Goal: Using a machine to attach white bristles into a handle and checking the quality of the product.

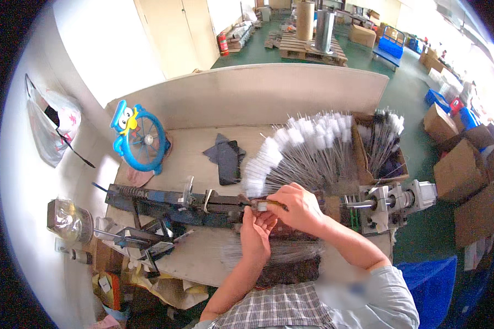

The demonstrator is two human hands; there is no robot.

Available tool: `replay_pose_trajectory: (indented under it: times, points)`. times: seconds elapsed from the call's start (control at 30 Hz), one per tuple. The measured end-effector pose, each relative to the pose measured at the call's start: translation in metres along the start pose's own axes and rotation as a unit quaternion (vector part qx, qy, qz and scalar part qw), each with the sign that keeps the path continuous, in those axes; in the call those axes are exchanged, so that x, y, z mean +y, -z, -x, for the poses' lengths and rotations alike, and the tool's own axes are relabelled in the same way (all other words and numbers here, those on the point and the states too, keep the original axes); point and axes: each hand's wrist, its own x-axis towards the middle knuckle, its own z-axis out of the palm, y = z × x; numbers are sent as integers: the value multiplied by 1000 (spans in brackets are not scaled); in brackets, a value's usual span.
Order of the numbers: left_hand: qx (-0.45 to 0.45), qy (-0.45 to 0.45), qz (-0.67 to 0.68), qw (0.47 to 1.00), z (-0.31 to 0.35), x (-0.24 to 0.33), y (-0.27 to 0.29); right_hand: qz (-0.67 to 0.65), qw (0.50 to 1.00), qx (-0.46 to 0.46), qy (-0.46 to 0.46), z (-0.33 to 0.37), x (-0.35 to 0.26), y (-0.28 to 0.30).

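Observation:
Both my hands meet in the middle of the bench, at the right end of a long dark metal fixture (217, 204). My right hand (297, 207) is closed round a slim tool with a brownish-yellow handle (278, 204); its exact kind is unclear. My left hand (256, 234) is just below, palm up with fingers curled and thumb raised; what its fingertips pinch is too small to name. Between the fingertips shows a small white piece (262, 206). Just beyond my hands, many white-tipped wire brushes (299, 145) lie fanned out.
A cardboard box (362, 156) of dark-bristled brushes stands at the back right. A motor-like metal unit (387, 204) sits at the bench's right end. A blue cartoon fan (142, 140) and a black phone (228, 163) are at the back left. Thin wires (291, 250) lie near my body.

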Motion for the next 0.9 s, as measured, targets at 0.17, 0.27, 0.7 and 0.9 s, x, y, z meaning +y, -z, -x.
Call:
replay_pose_trajectory:
  times: [0.17, 0.27, 0.7, 0.9]
  points:
    - [38, -22, 36, 998, 5, -3, -9, 81, 988, 112, 63, 7, -11, -20]
    - [30, -32, 46, 998, -6, -9, 4, 95, 981, 150, 78, 6, -5, -20]
    - [55, -81, 32, 995, -2, -17, -7, 95, 977, 128, 142, 16, 9, -2]
    - [52, -71, 64, 994, -1, -13, -7, 47, 985, 105, 129, 6, -2, -17]
